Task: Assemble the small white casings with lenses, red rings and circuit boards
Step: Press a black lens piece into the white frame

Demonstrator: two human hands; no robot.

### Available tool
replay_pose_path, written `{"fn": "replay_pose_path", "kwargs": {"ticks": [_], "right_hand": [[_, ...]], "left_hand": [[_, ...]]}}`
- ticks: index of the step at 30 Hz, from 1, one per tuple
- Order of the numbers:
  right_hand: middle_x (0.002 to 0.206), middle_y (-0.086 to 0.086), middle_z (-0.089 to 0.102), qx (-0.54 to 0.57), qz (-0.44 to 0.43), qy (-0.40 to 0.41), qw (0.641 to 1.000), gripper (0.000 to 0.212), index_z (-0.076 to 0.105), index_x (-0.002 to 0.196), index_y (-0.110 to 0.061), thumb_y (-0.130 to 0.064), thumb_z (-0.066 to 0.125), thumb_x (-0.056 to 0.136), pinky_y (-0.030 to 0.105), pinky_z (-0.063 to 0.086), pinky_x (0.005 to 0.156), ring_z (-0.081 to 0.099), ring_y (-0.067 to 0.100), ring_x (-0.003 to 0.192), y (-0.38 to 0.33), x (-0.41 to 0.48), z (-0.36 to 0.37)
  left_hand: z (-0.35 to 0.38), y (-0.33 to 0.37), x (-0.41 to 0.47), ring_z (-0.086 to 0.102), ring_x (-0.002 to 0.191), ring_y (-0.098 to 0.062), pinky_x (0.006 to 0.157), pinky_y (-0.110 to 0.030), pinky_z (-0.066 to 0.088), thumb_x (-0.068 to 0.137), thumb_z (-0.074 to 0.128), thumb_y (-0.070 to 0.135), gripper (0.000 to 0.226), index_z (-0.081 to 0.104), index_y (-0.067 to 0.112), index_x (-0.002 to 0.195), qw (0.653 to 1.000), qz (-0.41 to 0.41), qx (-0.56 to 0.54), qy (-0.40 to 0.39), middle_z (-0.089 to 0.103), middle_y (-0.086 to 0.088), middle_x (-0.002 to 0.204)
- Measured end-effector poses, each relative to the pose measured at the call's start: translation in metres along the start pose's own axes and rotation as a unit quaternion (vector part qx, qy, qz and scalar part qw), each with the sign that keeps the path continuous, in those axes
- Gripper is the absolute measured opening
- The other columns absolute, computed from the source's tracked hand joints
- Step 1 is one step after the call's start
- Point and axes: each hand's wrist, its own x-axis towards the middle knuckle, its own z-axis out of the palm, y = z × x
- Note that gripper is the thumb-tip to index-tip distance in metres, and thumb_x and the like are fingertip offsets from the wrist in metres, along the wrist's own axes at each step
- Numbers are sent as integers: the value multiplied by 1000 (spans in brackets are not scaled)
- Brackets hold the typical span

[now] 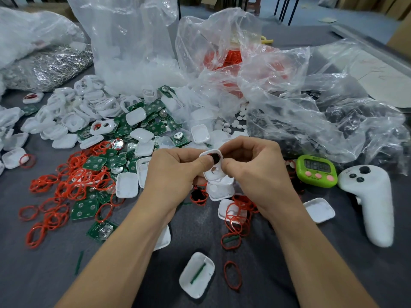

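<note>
My left hand and my right hand meet above the table's middle and together pinch a small white casing with holes in it. A dark round piece sits in the casing's upper opening, under my right fingertips. Loose red rings lie scattered to the left, mixed with green circuit boards. White casing halves are strewn around them. Small white round lenses lie behind my hands near the plastic bags.
Clear plastic bags with parts fill the back. A heap of white frames lies at back left. A green timer and a white controller rest at right. One casing half with a green strip and a red ring lie near me.
</note>
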Motion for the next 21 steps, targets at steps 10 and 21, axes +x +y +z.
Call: {"fn": "replay_pose_path", "kwargs": {"ticks": [10,21], "right_hand": [[72,-8,77,-29,-24,26,999,15,79,80,-23,-10,72,80,16,53,64,73,5,68,3,0,6],[77,-9,78,-15,-28,45,999,13,81,85,-25,-13,76,82,22,56,67,76,9,73,2,1,4]], "left_hand": [[4,3,-4,68,67,-25,64,-38,59,86,79,10,16,85,24,81,999,19,22,18,79,-7,76],[4,7,-5,77,81,-20,72,-31,64,92,62,-2,31,84,19,93,999,3,-22,-31,80,-10,87]]}}
